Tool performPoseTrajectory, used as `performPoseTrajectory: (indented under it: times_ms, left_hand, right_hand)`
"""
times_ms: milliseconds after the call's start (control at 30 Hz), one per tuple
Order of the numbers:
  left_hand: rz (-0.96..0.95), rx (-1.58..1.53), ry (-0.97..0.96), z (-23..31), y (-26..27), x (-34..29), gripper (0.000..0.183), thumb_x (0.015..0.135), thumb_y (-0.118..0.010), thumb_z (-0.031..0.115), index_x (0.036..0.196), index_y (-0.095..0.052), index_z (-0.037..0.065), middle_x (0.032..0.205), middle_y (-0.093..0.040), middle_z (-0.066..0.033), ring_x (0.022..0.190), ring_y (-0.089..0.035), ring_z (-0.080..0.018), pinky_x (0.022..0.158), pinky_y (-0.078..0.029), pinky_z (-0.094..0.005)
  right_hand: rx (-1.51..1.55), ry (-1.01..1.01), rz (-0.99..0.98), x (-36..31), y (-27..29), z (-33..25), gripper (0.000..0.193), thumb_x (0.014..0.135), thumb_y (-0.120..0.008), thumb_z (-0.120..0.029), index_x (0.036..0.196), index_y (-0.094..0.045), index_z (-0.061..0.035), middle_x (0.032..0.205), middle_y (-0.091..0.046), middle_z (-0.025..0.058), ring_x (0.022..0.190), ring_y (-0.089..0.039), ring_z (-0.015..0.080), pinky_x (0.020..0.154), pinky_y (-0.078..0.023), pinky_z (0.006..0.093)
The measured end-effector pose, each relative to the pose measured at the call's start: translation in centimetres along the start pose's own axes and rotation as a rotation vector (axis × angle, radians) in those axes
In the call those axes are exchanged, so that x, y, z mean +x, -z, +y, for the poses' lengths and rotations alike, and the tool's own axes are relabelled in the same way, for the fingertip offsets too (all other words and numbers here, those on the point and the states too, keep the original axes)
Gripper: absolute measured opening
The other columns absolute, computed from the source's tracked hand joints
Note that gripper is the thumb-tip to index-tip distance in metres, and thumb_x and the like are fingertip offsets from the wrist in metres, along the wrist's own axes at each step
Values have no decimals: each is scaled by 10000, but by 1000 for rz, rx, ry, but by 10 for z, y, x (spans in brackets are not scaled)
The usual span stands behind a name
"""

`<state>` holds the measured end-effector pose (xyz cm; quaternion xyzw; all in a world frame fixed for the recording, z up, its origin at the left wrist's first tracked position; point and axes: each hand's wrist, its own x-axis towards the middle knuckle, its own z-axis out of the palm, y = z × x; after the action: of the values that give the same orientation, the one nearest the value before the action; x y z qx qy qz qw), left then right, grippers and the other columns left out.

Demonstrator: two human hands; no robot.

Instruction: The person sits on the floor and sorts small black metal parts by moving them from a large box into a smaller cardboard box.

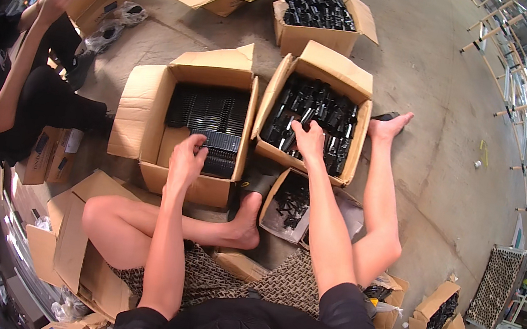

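Black plastic parts (313,121) fill the open cardboard box (355,144) ahead, where the right hand (309,138) reaches in, fingers curled on one piece. Left hand (187,159) grips the stacked black trays (212,120) in the neighbouring box (139,113). Another person (25,84) sits at left.

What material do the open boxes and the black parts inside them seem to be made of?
The boxes look like brown corrugated cardboard: matte, with folded flaps and creased edges. The black parts under the right hand look like moulded plastic, since they show soft glossy highlights, though coated metal cannot be ruled out. The flat black pieces near the left hand look similar, stacked in thin ribbed rows.
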<state>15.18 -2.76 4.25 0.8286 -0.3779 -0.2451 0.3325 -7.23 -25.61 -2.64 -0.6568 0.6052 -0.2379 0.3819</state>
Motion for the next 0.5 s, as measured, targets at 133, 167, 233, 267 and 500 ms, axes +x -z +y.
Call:
performPoseTrajectory:
  times_ms: [133,167,233,267,500]
  left_hand:
    - [7,288,191,-65,-1,51,279,851,-674,127,1115,-681,38,1101,-707,-174,1018,-681,-329,885,-526,-431]
    - [-25,364,224,-80,-4,60,273,846,-680,138,1105,-686,50,1086,-709,-171,1027,-676,-339,886,-523,-446]
    - [-82,502,300,-109,-11,69,320,822,-709,161,1119,-693,43,1041,-712,-197,1043,-669,-360,880,-525,-459]
    - [-123,443,314,-124,-13,70,343,817,-717,161,1133,-689,32,1032,-711,-206,1039,-672,-361,880,-526,-455]
    - [-371,-174,583,-160,-14,84,340,915,-703,188,1187,-670,-14,941,-696,-84,752,-650,-193,612,-572,-345]
  right_hand:
    - [-147,-105,-361,-1,-31,3,438,822,-731,-332,891,-673,96,759,-706,197,688,-734,297,635,-570,372]
    - [-218,-33,-316,-2,-36,17,404,824,-728,-313,888,-685,83,760,-711,197,704,-735,291,667,-571,372]
    - [-278,74,-226,-12,-40,26,344,829,-720,-278,895,-700,59,772,-718,196,730,-734,278,711,-569,370]
    - [-266,107,-178,-19,-39,27,317,832,-715,-262,905,-704,46,783,-721,194,740,-733,271,724,-566,368]
    - [97,126,-123,-46,-4,31,214,875,-688,-146,996,-679,30,839,-722,149,766,-721,236,717,-558,337]
